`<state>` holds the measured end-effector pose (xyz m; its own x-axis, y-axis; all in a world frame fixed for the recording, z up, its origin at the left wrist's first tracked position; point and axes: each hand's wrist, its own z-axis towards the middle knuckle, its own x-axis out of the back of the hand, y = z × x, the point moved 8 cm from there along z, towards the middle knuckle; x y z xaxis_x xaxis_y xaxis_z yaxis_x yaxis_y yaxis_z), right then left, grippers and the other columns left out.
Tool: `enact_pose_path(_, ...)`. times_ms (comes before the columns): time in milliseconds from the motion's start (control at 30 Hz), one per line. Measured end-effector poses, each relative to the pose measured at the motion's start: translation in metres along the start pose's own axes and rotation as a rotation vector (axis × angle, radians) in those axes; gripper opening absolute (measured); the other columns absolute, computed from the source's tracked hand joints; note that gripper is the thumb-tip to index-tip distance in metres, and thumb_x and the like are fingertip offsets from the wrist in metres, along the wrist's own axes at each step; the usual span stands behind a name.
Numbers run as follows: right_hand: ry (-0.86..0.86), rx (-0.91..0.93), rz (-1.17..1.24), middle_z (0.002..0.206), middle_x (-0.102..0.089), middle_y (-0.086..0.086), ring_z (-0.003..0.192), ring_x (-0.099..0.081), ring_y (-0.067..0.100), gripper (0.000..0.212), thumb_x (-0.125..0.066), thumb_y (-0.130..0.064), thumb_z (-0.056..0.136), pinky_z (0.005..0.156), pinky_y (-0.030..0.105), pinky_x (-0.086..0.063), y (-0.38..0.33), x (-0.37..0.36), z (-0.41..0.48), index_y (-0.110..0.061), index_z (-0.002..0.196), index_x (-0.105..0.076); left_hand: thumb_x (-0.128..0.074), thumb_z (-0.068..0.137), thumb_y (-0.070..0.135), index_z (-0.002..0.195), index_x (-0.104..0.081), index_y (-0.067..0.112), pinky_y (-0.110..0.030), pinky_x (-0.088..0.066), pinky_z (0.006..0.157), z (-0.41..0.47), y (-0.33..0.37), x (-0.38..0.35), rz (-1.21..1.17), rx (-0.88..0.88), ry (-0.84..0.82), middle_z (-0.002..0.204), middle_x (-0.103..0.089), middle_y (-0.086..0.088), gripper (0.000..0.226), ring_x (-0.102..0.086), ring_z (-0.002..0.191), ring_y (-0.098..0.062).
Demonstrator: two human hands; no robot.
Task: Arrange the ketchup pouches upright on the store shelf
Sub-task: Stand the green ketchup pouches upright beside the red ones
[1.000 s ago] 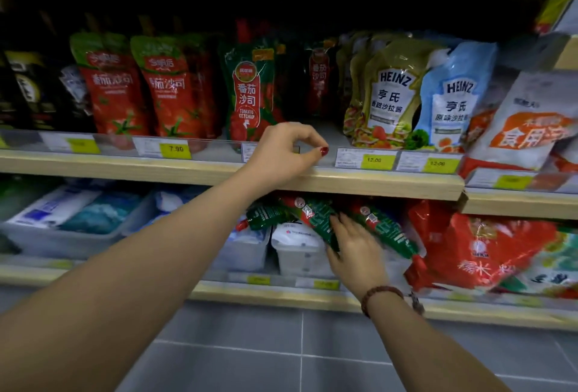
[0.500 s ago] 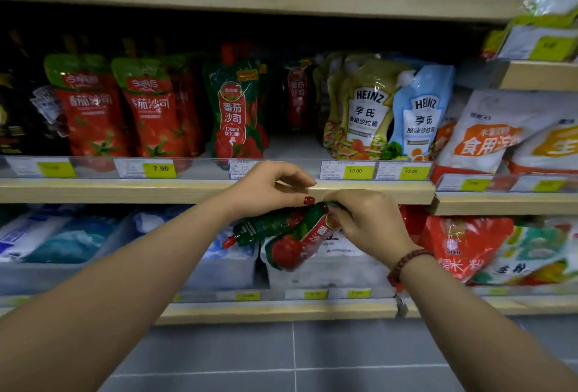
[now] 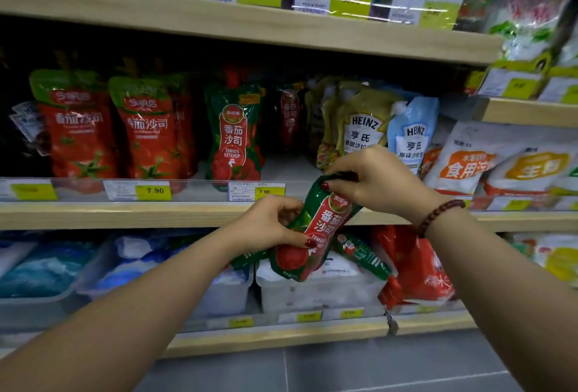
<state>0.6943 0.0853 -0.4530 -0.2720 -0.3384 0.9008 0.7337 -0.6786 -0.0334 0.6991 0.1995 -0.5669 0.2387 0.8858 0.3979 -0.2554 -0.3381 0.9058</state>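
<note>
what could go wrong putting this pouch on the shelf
The pouch is tilted, pinched at its top by the right hand and lower down by the left hand; it may slump once released.
Its base could catch on the clear rail.
The gap between the standing pouch and the Heinz pouches looks tight, so neighbours might tip.

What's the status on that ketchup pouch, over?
Left hand grips its lower half, right hand pinches its top. Ketchup pouch tilted, not yet shelved. Clear front rail to lift over.
</note>
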Motion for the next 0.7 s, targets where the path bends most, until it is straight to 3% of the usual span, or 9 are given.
enact_pose_path(133, 0.287, -0.092, 0.065, 0.11, -0.066, -0.012, 0.094, -0.062, 0.008, 0.051, -0.069, -0.046, 0.071, 0.073, 0.028, -0.051, 0.011, 0.026, 0.004, -0.032, 0.118, -0.056, -0.078, 0.068, 0.002, 0.097, -0.07, 0.017, -0.028, -0.057, 0.078, 0.005, 0.005, 0.015, -0.14, 0.016, 0.064, 0.095, -0.075, -0.002, 0.034, -0.07, 0.089, -0.015)
enact_pose_path(233, 0.463, -0.322, 0.508, 0.117, -0.058, -0.013, 0.104, -0.057, 0.002, 0.07, -0.077, -0.043, 0.064, 0.077, 0.025, -0.051, 0.03, 0.02, -0.009, -0.032, 0.127, -0.047, -0.078, 0.068, 0.001, 0.097, -0.07, 0.017, -0.033, -0.057, 0.078, 0.01, 0.01, 0.025, -0.294, 0.024, 0.095, 0.096, -0.075, -0.005, 0.034, -0.07, 0.092, -0.02)
enact_pose_path(300, 0.4, -0.486, 0.81, 0.116, -0.06, -0.011, 0.104, -0.059, 0.005, 0.068, -0.081, -0.034, 0.065, 0.077, 0.024, -0.053, 0.04, -0.009, -0.016, -0.025, 0.125, -0.05, -0.077, 0.068, 0.001, 0.099, -0.069, 0.014, -0.042, -0.055, 0.084, 0.014, 0.013, 0.031, -0.362, 0.035, 0.111, 0.099, -0.074, -0.01, 0.035, -0.069, 0.096, -0.026)
enact_pose_path(367, 0.256, -0.567, 1.026, 0.106, -0.069, -0.006, 0.099, -0.065, 0.012, 0.05, -0.079, -0.027, 0.069, 0.075, 0.025, -0.056, 0.042, -0.039, -0.019, -0.02, 0.115, -0.061, -0.076, 0.07, 0.001, 0.101, -0.069, 0.01, -0.046, -0.052, 0.089, 0.017, 0.015, 0.036, -0.41, 0.04, 0.127, 0.102, -0.073, -0.014, 0.034, -0.068, 0.099, -0.029)
enact_pose_path(433, 0.156, -0.61, 1.157, 0.102, -0.072, 0.005, 0.098, -0.067, 0.022, 0.038, -0.076, -0.021, 0.072, 0.082, 0.038, -0.056, 0.042, -0.057, -0.018, -0.015, 0.108, -0.066, -0.076, 0.071, 0.003, 0.102, -0.069, 0.01, -0.044, -0.052, 0.089, 0.02, 0.018, 0.041, -0.416, 0.033, 0.142, 0.101, -0.073, -0.012, 0.032, -0.068, 0.098, -0.027)
enact_pose_path(500, 0.116, -0.608, 1.221, 0.1, -0.073, 0.008, 0.093, -0.069, 0.022, 0.037, -0.075, -0.018, 0.072, 0.078, 0.04, -0.057, 0.043, -0.061, -0.012, -0.012, 0.107, -0.066, -0.076, 0.072, 0.006, 0.101, -0.069, 0.012, -0.037, -0.054, 0.085, 0.023, 0.021, 0.045, -0.384, 0.018, 0.151, 0.098, -0.074, -0.007, 0.03, -0.07, 0.094, -0.021)
enact_pose_path(600, 0.053, -0.595, 1.226, 0.097, -0.073, 0.005, 0.089, -0.07, 0.017, 0.031, -0.074, -0.016, 0.075, 0.068, 0.03, -0.057, 0.045, -0.061, -0.001, -0.016, 0.105, -0.067, -0.075, 0.073, 0.01, 0.101, -0.069, 0.015, -0.025, -0.056, 0.074, 0.027, 0.027, 0.049, -0.333, 0.019, 0.141, 0.095, -0.075, -0.002, 0.029, -0.071, 0.089, -0.016)
enact_pose_path(700, 0.011, -0.589, 1.192, 0.091, -0.075, 0.004, 0.084, -0.071, 0.017, 0.025, -0.074, -0.013, 0.075, 0.061, 0.027, -0.055, 0.051, -0.061, 0.009, -0.014, 0.1, -0.068, -0.074, 0.075, 0.01, 0.102, -0.069, 0.015, -0.023, -0.057, 0.07, 0.031, 0.028, 0.05, -0.322, 0.029, 0.123, 0.096, -0.075, -0.003, 0.027, -0.071, 0.089, -0.015)
